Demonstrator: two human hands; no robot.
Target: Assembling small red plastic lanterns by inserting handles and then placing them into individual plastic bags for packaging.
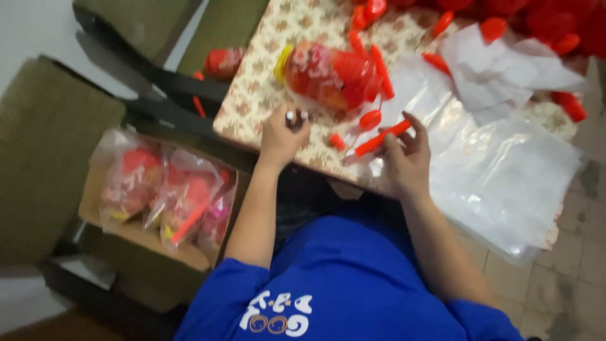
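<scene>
A cardboard box (126, 233) of filled bags sits at far left. The left hand (282, 136) pinches the neck of a soft, crinkly bagged red toy (328, 77) on the table (252, 101); the right hand (407, 158) holds a light, stiff red stick (379, 140), best gripped mid-shaft.

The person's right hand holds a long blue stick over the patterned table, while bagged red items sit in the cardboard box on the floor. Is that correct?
Not quite. The stick in the right hand is red-orange, not blue, as the head view shows. The rest holds: it is over the patterned table, and bagged red items sit in the cardboard box.
</scene>
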